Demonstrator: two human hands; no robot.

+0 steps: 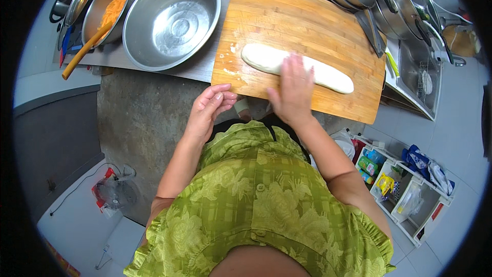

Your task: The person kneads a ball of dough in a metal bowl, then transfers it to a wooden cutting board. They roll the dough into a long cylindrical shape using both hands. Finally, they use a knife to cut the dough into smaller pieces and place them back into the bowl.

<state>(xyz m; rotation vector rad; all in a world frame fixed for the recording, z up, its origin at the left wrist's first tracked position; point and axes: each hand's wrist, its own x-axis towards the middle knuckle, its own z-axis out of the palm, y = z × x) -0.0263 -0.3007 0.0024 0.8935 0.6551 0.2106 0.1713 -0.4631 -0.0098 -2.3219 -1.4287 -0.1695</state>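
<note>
A long roll of white dough [328, 75] lies across the wooden cutting board [292, 7], running from its left middle toward the lower right. My right hand [294, 90] rests flat on the middle of the roll, fingers stretched out over its top. Just off the near left edge of the board is my left hand [210, 107]. Its fingers are loosely curled together with the thumb against them, and nothing shows in them. Small dough scraps [233, 48] stick to the board left of the roll.
A large metal basin [138, 33] stands left of the board. Beyond it, a bowl of orange shreds [115, 7] has a wooden-handled utensil [84, 54] over its rim. A cleaver [371, 33] lies at the board's right edge, near stacked pots [394, 15] and a sink [433, 54].
</note>
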